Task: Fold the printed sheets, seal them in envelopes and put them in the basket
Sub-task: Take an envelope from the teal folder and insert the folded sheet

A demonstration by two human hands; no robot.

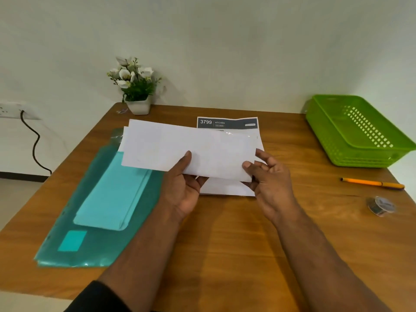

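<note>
We note the left hand (pixel 184 188) grasping the white envelope (pixel 186 149) from below, thumb on its upper face and fingers curled beneath its near edge. The right hand (pixel 267 176) pinches the envelope's right end, thumb on top, remaining fingers loosely spread. The envelope is held above the printed sheets (pixel 227 124), hiding most of them; their dark header band shows beyond its far edge and a white margin shows below it.

Step in hand, as we judge it: envelope handling. We cannot tell whether a folded sheet is already inside, nor whether the flap is sealed; a glossy strip near the envelope's far right edge may be adhesive.

Left of the sheets lies a green folder (pixel 101 199) with more envelopes inside. Right of the sheets, well apart, stands the green basket (pixel 355 131), apparently holding nothing.

Next move calls for opening the flap with the right hand while the left steadies.
</note>
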